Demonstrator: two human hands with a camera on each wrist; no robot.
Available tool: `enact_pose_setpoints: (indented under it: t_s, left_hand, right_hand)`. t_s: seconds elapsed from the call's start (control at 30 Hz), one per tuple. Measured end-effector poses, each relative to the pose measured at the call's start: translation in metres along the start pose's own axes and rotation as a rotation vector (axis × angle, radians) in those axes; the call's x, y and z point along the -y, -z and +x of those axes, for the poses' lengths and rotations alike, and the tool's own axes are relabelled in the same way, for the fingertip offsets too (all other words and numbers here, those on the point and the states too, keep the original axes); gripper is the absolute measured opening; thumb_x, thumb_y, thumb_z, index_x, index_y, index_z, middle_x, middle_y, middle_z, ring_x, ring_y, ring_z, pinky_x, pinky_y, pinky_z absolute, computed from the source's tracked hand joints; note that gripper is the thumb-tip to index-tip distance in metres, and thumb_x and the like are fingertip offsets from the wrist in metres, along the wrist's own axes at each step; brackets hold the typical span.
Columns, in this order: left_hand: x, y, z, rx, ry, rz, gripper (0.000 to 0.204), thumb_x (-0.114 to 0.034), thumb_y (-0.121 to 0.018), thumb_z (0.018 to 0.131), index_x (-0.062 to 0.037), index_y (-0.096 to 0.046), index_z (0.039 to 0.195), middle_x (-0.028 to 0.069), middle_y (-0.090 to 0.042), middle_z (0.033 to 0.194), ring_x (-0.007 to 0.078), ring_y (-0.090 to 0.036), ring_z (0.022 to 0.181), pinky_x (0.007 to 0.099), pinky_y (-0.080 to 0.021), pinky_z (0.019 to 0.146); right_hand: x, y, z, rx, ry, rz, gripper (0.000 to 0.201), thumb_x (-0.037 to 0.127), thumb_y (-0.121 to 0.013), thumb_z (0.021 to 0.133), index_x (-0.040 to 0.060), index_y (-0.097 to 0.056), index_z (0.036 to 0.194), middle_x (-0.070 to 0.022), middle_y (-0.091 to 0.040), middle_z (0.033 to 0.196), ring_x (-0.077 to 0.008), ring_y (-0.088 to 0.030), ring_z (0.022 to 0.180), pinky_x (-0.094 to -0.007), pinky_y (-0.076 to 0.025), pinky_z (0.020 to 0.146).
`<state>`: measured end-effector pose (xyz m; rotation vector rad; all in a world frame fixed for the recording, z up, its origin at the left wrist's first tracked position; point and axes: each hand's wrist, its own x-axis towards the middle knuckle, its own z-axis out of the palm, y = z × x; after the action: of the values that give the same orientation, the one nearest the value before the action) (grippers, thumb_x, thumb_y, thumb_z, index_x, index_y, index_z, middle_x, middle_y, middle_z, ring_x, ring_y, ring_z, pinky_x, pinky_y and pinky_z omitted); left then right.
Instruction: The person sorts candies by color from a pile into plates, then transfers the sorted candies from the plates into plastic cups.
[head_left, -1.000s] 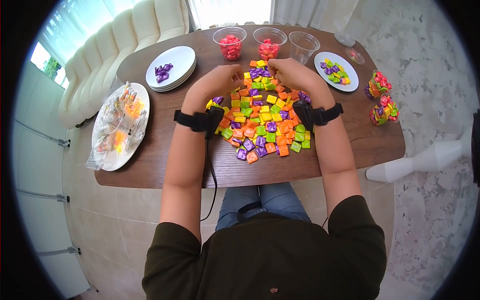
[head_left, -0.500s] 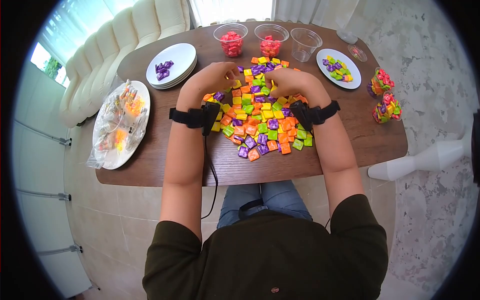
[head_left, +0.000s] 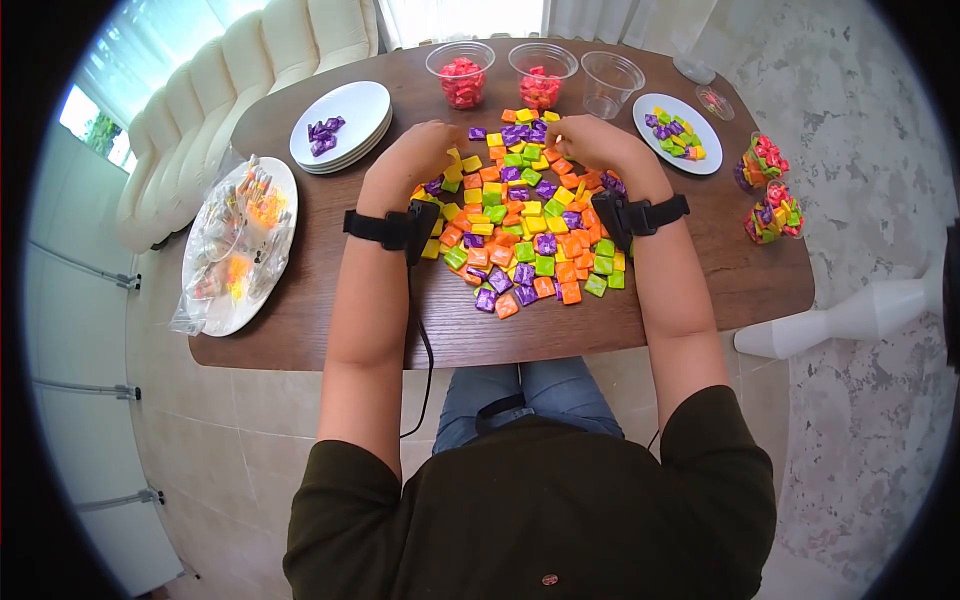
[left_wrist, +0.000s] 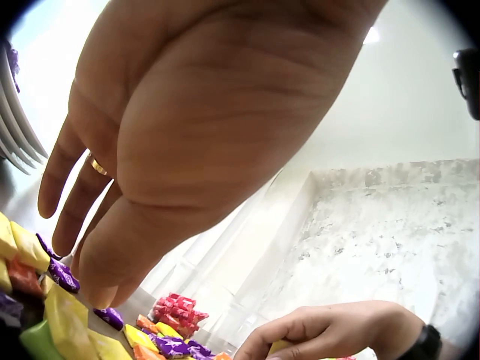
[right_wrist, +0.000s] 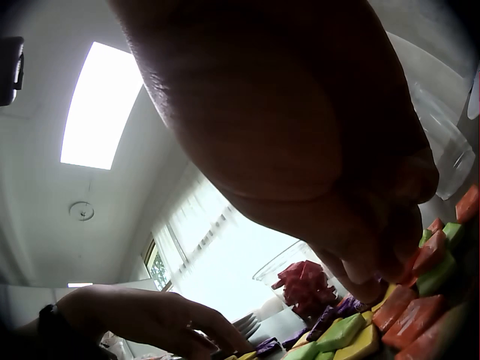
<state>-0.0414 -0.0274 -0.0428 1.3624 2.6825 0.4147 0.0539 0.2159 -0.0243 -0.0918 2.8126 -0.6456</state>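
Wrapped square candies (head_left: 520,225) in orange, yellow, green and purple lie in a wide pile at the middle of the table. Over the pile's far left edge, my left hand (head_left: 415,160) hovers with loosely extended fingers and nothing between them; yellow and purple candies lie just below its fingertips in the left wrist view. My right hand (head_left: 605,145) bends its fingers at the pile's far right side. Between its fingers shows a yellow candy (left_wrist: 279,346), seen from the left wrist. Its fingertips are dark and partly hidden in the right wrist view.
Behind the pile stand two clear cups with red candies (head_left: 463,80) and a bare clear cup (head_left: 608,90). Stacked plates (head_left: 360,105) hold purple candies; another plate (head_left: 680,112) holds mixed ones. Filled cups (head_left: 775,215) line the right edge. An oval platter (head_left: 230,322) bears bagged items.
My right hand first came inward and nearer over the pile, then moved back out toward the far right. The left hand shifted slightly left, away from the pile's middle.
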Motion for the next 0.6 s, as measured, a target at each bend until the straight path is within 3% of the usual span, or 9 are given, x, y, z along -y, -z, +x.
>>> enact_pose_setpoints:
  t_s: [0.1,0.2,0.3,0.43,0.6]
  left_hand:
    - [0.003,-0.009,0.005,0.028,0.047,0.081,0.027,-0.004,-0.063,0.074,-0.0039,-0.063,0.100,0.0142,-0.063,0.098,0.0309,-0.058,0.095,0.0364,-0.047,0.082]
    - [0.001,-0.011,0.009,0.056,0.090,0.128,0.025,-0.005,-0.064,0.073,-0.0032,-0.064,0.097,0.0146,-0.063,0.097,0.0314,-0.059,0.093,0.0374,-0.047,0.080]
    - [0.001,-0.011,0.009,0.094,0.099,0.059,0.023,-0.007,-0.066,0.070,-0.0022,-0.063,0.093,0.0152,-0.063,0.094,0.0316,-0.059,0.089,0.0381,-0.048,0.076]
    - [0.005,-0.014,0.008,0.046,0.079,0.029,0.021,-0.008,-0.066,0.067,-0.0009,-0.061,0.086,0.0156,-0.061,0.086,0.0317,-0.059,0.084,0.0381,-0.047,0.073]
    - [0.006,-0.013,0.009,0.069,0.033,0.005,0.019,-0.009,-0.066,0.069,-0.0009,-0.058,0.084,0.0140,-0.059,0.082,0.0313,-0.057,0.080,0.0386,-0.046,0.071]
  right_hand:
    - [-0.007,-0.008,0.000,-0.064,-0.025,0.017,0.024,0.009,-0.050,0.086,0.0022,-0.054,0.109,-0.0117,-0.062,0.084,-0.0227,-0.061,0.071,-0.0338,-0.050,0.057]
    - [-0.007,-0.005,0.000,-0.032,-0.199,0.178,0.018,0.011,-0.058,0.081,0.0044,-0.058,0.097,-0.0127,-0.063,0.093,-0.0294,-0.060,0.084,-0.0376,-0.048,0.069]
    - [-0.013,0.005,-0.003,0.073,-0.190,0.103,0.018,0.013,-0.064,0.077,0.0034,-0.058,0.091,-0.0127,-0.064,0.090,-0.0296,-0.060,0.084,-0.0382,-0.048,0.067]
    - [-0.045,0.007,0.001,-0.196,-0.112,-0.115,0.027,0.012,-0.072,0.068,0.0009,-0.059,0.089,-0.0161,-0.064,0.086,-0.0306,-0.062,0.080,-0.0377,-0.049,0.063]
    - [-0.063,0.003,0.005,-0.099,-0.285,-0.206,0.025,0.011,-0.072,0.070,-0.0029,-0.064,0.089,-0.0185,-0.066,0.088,-0.0297,-0.065,0.079,-0.0370,-0.050,0.064]
